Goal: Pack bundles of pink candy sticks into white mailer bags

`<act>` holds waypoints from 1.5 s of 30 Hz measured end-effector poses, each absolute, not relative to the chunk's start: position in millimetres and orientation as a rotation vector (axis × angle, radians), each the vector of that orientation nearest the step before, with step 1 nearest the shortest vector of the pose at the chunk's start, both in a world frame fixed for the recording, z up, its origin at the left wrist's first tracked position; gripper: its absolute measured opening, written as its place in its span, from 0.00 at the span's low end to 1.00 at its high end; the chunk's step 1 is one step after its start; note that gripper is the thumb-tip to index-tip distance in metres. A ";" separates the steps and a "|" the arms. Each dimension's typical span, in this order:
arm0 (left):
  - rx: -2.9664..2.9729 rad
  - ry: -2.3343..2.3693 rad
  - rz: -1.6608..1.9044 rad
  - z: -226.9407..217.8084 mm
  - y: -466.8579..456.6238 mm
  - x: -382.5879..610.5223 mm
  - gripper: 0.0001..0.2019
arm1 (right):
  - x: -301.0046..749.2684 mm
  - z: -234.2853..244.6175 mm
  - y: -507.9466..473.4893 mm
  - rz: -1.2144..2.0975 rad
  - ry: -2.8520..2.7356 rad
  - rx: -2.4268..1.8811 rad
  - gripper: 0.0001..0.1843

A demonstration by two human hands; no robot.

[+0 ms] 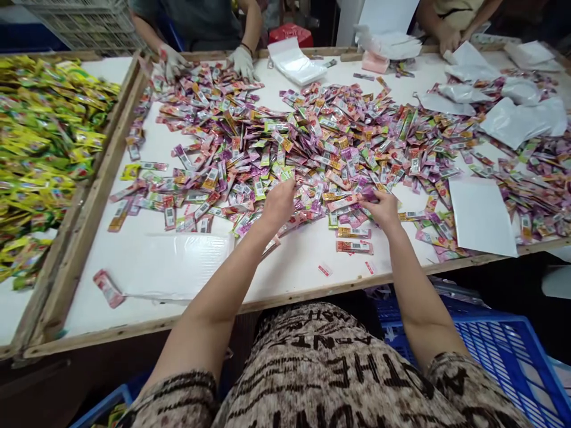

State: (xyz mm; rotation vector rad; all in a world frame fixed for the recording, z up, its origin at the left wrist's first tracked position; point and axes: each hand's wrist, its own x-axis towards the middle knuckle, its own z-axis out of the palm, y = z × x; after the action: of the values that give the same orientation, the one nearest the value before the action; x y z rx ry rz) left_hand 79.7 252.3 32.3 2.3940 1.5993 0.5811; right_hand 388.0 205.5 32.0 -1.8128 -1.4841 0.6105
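Observation:
A wide heap of small stick packets point(321, 134) in pink, purple, green and orange covers the white tabletop. At the near edge of this heap, my left hand point(280, 205) is closed, its fingertips down among the packets; what they pinch is hidden. To its right, my right hand point(384, 209) pinches a purple packet point(369, 194) between thumb and fingers. Just below and left of that hand, an orange packet point(352, 232) and a red packet point(354, 246) lie flat on the table.
Wooden rails point(89, 220) edge the table; yellow packets point(49, 137) fill the left section. White plastic bags point(178, 264) lie near my left forearm, others point(298, 60) at the back. Across the table are a co-worker's gloved hands point(243, 64) and another person's hands point(450, 38). A blue crate point(504, 351) stands below right.

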 end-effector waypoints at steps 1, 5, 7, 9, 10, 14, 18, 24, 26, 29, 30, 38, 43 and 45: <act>2.363 1.645 0.508 30.5 246.1 72.5 0.09 | 372.3 35.8 215.4 0.570 -1.651 -1.779 0.13; 2.299 1.681 0.257 17.7 226.1 55.5 0.08 | 303.3 43.3 255.9 0.384 -2.374 -1.578 0.16; 2.277 1.677 0.291 12.1 223.5 53.6 0.08 | 282.0 39.8 269.1 0.332 -2.590 -1.527 0.18; 2.256 1.655 0.397 9.0 225.2 52.4 0.05 | 275.0 34.8 275.9 0.326 -2.673 -1.513 0.17; 2.238 1.632 0.463 8.3 226.8 51.5 0.04 | 275.7 33.4 276.8 0.352 -2.659 -1.492 0.16; 1.962 1.572 0.766 9.9 232.1 46.9 0.08 | 291.7 46.0 265.9 0.659 -2.236 -1.275 0.06; 1.401 1.449 1.111 22.5 224.4 45.5 0.09 | 338.8 69.2 244.5 0.953 -1.558 -1.265 0.12; 0.959 1.137 0.985 38.0 171.8 54.1 0.16 | 447.0 50.1 203.1 0.552 -1.327 -1.948 0.15; 0.921 1.125 0.891 31.2 149.2 65.8 0.19 | 454.9 36.8 188.0 0.544 -1.407 -2.124 0.13; 0.960 1.179 0.808 17.2 117.3 87.7 0.20 | 442.1 22.4 174.4 0.523 -1.530 -2.222 0.11; 0.996 1.208 0.810 13.6 107.9 93.9 0.19 | 436.5 19.2 173.3 0.501 -1.569 -2.225 0.12; 1.212 1.130 0.779 10.6 71.8 102.4 0.14 | 435.6 20.4 161.3 0.755 -1.225 -2.077 0.15; 0.925 1.090 0.912 21.8 81.4 122.3 0.15 | 400.8 30.6 106.9 1.296 -0.799 -1.453 0.25; 0.902 1.043 0.944 30.6 87.2 137.2 0.16 | 375.5 28.3 91.0 1.459 -0.680 -1.305 0.24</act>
State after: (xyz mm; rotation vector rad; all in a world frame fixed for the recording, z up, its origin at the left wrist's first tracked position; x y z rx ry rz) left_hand 137.2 87.2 30.6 0.9021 1.0431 0.9438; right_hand 375.5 91.0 28.3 -1.3048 -0.6797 1.4589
